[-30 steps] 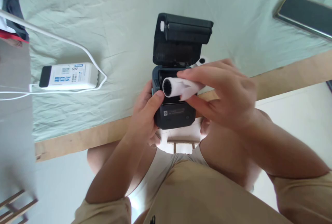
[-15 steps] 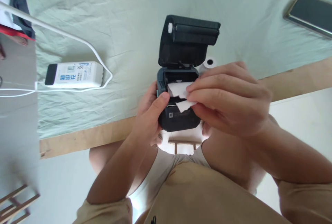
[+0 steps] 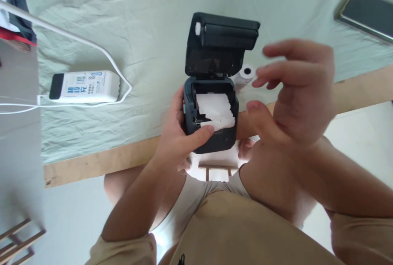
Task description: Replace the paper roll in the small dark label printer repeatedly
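The small black plastic printer with a hinged lid is at the near edge of the pale green wrinkled cloth; its lid stands raised on the far side. A roll of white paper lies inside its compartment, and the loose end, with an irregular torn edge, comes over the near rim. The left hand grips the printer from its left side, and the thumb touches this torn paper end. The right hand, somewhat blurred, is in the air to the right of the printer, its thumb and fingers wide apart. Just beside the printer, on the right, lies a second white paper roll with a dark core. Well apart on the printer's left is a white rectangular power bank with blue print.
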Demonstrator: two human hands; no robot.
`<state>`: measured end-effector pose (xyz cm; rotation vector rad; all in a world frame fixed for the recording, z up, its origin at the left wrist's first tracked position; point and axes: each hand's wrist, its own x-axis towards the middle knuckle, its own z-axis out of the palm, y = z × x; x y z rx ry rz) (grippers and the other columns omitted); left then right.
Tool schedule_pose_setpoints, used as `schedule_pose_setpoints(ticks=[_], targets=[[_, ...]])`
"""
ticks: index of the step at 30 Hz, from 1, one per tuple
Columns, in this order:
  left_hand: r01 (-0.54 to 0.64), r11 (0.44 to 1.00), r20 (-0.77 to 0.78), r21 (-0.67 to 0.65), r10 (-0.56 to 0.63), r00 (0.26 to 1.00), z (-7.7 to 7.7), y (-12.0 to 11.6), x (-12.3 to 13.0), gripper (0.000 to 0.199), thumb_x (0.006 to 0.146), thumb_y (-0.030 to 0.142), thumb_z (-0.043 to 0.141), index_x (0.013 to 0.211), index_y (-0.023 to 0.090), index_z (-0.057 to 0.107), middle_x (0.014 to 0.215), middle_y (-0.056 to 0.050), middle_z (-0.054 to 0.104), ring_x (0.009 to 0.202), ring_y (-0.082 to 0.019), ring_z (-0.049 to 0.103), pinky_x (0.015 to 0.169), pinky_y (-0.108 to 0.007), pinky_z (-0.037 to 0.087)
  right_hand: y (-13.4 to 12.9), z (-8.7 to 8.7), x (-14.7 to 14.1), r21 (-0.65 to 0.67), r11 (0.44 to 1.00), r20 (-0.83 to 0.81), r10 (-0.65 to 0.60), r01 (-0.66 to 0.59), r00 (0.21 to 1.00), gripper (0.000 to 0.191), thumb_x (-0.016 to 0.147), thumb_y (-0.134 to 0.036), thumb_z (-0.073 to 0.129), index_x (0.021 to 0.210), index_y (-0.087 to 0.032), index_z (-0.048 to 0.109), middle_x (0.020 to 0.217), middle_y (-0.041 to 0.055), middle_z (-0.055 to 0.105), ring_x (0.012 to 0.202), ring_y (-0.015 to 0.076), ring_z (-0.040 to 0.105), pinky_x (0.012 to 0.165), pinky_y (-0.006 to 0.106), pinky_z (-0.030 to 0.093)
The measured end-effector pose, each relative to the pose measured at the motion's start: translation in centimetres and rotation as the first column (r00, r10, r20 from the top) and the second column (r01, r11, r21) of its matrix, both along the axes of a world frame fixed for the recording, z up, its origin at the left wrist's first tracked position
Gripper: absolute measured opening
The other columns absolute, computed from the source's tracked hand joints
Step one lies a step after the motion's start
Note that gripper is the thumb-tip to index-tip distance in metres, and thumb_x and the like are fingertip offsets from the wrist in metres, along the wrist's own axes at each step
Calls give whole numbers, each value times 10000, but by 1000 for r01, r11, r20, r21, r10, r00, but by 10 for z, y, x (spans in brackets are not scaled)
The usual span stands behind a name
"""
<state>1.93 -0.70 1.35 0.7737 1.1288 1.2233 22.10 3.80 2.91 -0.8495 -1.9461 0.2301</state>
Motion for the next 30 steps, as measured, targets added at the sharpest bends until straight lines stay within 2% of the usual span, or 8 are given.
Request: schedule_pose_setpoints(ticks=[3, 7, 10, 12, 15, 19, 24, 30], targets=[[55, 998, -37, 41, -53, 998, -1, -1, -2, 779, 675, 278, 940, 1372, 231, 596, 1320, -123, 753, 1227, -383, 738, 915, -391, 667, 4, -7, 2, -144, 990, -48, -22, 15, 999, 515, 962, -231, 613, 1447, -365, 504, 1551, 70, 536, 1138, 263, 703, 800, 395, 578], [100, 993, -63, 69, -96, 993, -4, 0, -3, 794, 670, 276, 938, 1381, 232, 587, 1372, -129, 733, 1239, -383, 732, 905, -380, 670, 12, -15, 3, -172, 984, -162, 26, -54, 986, 550, 956, -288, 636, 1460, -453, 491, 1500, 10, 530, 1288, 272, 636, 770, 366, 549], [90, 993, -58, 83, -85, 995, -5, 0, -3, 782, 683, 288, 932, 1384, 234, 590, 1365, -121, 735, 1248, -373, 729, 921, -378, 670, 12, -14, 3, -131, 991, -252, 3, -37, 968, 292, 973, -418, 620, 1264, -393, 610, 1170, 32, 637, 949, 217, 663, 704, 379, 511], [94, 992, -71, 80, -88, 994, -6, -1, -3, 814, 683, 291, 937, 1410, 237, 573, 1322, -115, 752, 1187, -355, 756, 899, -376, 678, 9, -11, 2, -92, 996, -253, -8, -15, 967, 143, 968, -445, 611, 1060, -335, 615, 852, 21, 579, 711, 184, 549, 626, 372, 461], [91, 994, -84, 67, -85, 993, -6, -2, -4, 906, 637, 282, 969, 1438, 247, 547, 1323, -112, 752, 1136, -341, 770, 860, -371, 690, 3, -7, 1, -156, 986, -203, 31, -64, 979, 206, 919, -340, 669, 845, -268, 491, 668, -29, 451, 568, 124, 416, 509, 303, 344], [119, 992, -10, 44, -119, 993, -6, -3, -6, 933, 624, 294, 991, 1440, 300, 540, 1365, -94, 732, 1204, -362, 745, 890, -411, 697, 0, -3, -1, -364, 925, -106, 77, -110, 991, 444, 871, -234, 733, 702, -224, 323, 550, -86, 344, 495, 60, 278, 460, 245, 222], [99, 995, 46, -19, -99, 994, 3, -4, 0, 605, 764, 419, 914, 1289, 281, 648, 1110, -56, 796, 1036, -321, 792, 844, -430, 705, 3, -1, -4, -576, 802, -98, 124, -158, 987, 542, 871, -314, 744, 643, -226, 260, 536, -83, 293, 503, 62, 235, 448, 256, 195], [26, 996, 38, -85, -23, 999, 7, -2, 3, 472, 834, 357, 856, 1268, 262, 696, 1066, -67, 799, 959, -307, 796, 771, -385, 680, 4, -7, -8, -675, 723, -101, 108, -148, 989, 562, 877, -362, 716, 604, -220, 246, 528, -64, 264, 509, 71, 216, 445, 259, 194]])
